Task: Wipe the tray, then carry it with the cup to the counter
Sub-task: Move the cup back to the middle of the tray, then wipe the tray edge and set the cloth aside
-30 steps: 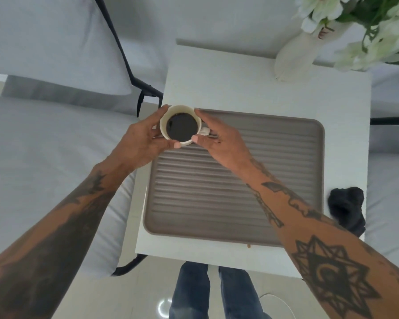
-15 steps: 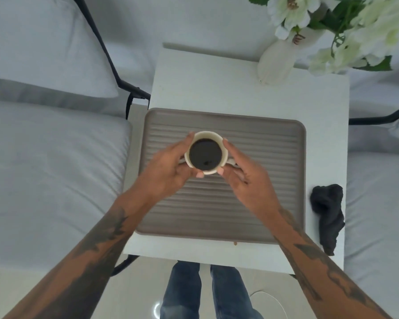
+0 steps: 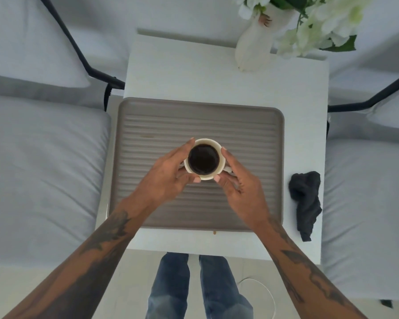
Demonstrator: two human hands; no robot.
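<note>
We've got the coffee cup [image 3: 203, 159] cradled between both hands at the middle of the ribbed grey tray [image 3: 251, 125], which sits on the white side table [image 3: 194, 72]. Left hand [image 3: 165, 178] and right hand [image 3: 242, 187] each wrap fingers around the cup wall; can't tell if its base is down yet. Black cloth [image 3: 305, 201] lies on the table just right of the tray, so wiping looks done. Next: release, grip both tray edges, lift level, since the cup's nearly full.

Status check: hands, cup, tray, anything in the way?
Left hand and right hand both cupped around cup, full, over middle of tray. Black cloth beside tray on table. Small stain on tray.
</note>
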